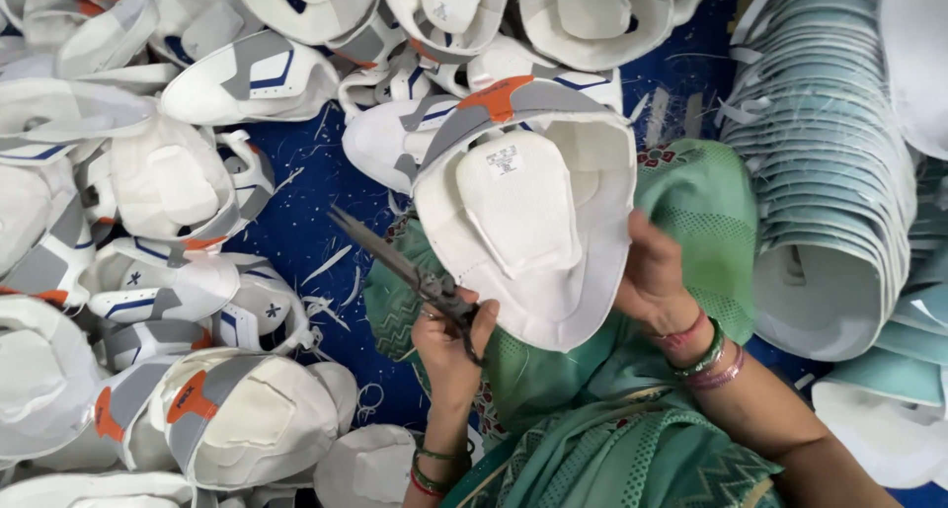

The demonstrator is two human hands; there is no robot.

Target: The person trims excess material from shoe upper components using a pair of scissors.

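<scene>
My left hand [449, 345] is closed around the handles of dark metal scissors [390, 256], whose blades point up and to the left. My right hand [652, 276] grips the right edge of a white shoe upper [523, 207] that I hold up with its lining facing me. That upper has grey panels, an orange tab at the top and a small white label on its tongue. The scissors' handles touch the upper's lower left edge. Bangles circle both wrists. My green patterned garment [612, 439] lies under both hands.
Many white shoe uppers with grey, blue and orange trim [207, 409] are heaped on the left and along the top. A tall stack of pale teal curved pieces [829, 182] lies on the right. The blue cloth [296, 212] underneath is strewn with white trimmings.
</scene>
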